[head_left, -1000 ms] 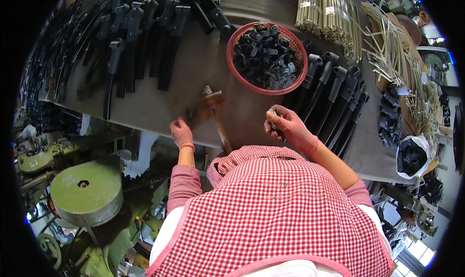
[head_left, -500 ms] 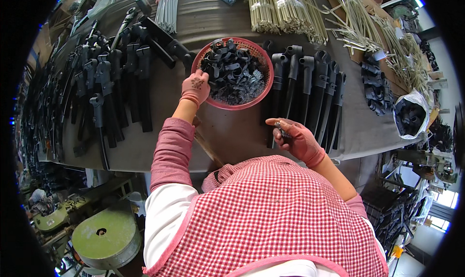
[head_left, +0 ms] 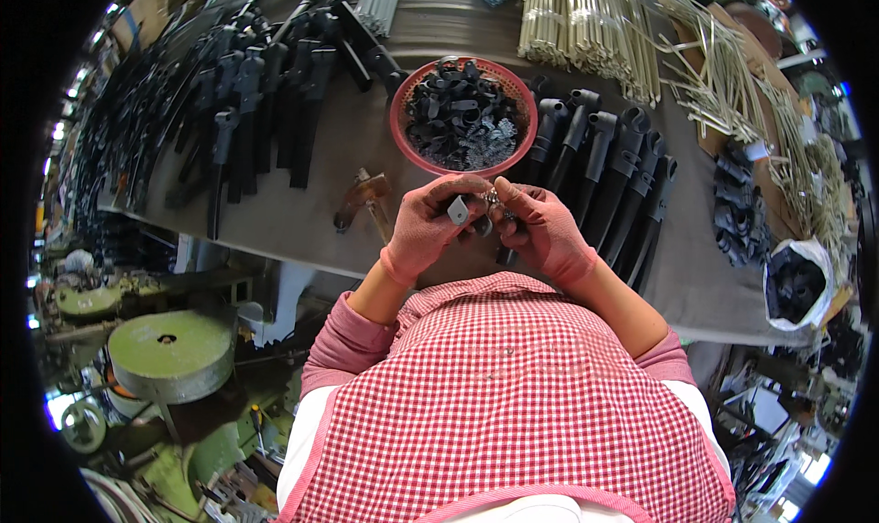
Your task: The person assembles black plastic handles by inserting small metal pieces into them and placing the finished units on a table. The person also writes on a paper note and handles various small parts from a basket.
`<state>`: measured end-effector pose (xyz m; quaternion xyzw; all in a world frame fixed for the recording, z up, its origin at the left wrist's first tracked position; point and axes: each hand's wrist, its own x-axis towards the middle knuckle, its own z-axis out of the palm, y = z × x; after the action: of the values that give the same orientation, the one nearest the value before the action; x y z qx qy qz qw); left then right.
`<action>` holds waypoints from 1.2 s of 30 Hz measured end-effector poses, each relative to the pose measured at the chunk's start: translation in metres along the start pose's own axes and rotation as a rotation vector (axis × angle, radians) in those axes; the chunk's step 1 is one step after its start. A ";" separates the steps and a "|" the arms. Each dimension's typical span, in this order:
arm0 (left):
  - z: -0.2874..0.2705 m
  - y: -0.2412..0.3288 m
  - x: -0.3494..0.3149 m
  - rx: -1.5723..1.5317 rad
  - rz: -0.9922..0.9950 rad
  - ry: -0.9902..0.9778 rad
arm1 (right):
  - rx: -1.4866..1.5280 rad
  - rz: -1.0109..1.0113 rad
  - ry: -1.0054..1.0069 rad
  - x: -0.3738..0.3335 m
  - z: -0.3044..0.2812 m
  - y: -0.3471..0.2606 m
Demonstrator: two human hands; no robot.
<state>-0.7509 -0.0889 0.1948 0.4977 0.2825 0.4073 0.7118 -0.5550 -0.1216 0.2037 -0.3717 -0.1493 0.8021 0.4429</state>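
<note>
Both hands wear pink gloves and meet in front of my chest, just below the red plastic basket (head_left: 396, 125). My left hand (head_left: 423, 226) is closed around a small dark clip (head_left: 458, 211) with a flat grey end. Between the fingertips of my right hand (head_left: 549, 232) are small shiny metal springs (head_left: 494, 201), held against the clip; their exact contact is hidden by the fingers. Inside the basket lie many black clips (head_left: 453, 102) and a heap of small silvery springs (head_left: 488, 142).
Black tubes with fittings lie right of the basket (head_left: 600, 148) and in a large pile at left (head_left: 247, 84). A hammer (head_left: 368, 194) rests near my left hand. Rod bundles (head_left: 586, 29) lie at the back; a white bag (head_left: 798, 285) of black parts sits far right.
My left hand has come back from the basket's rim with a clip and joined my right hand. The hammer is now uncovered. The whole view has shifted somewhat.
</note>
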 end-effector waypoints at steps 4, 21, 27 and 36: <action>0.005 0.006 -0.016 0.126 0.079 0.069 | -0.134 0.036 -0.079 -0.007 0.008 -0.005; 0.007 -0.007 -0.029 -0.760 -0.432 0.243 | -0.546 -0.453 0.044 -0.015 0.012 -0.006; 0.028 -0.012 -0.027 -0.112 -0.259 0.453 | -0.536 -0.152 -0.164 -0.009 0.007 -0.005; 0.020 -0.019 -0.021 0.009 -0.239 0.401 | -0.451 -0.300 -0.150 0.002 0.007 0.012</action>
<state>-0.7397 -0.1198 0.1839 0.3731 0.4771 0.4097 0.6822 -0.5683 -0.1263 0.2008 -0.3742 -0.4097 0.6995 0.4503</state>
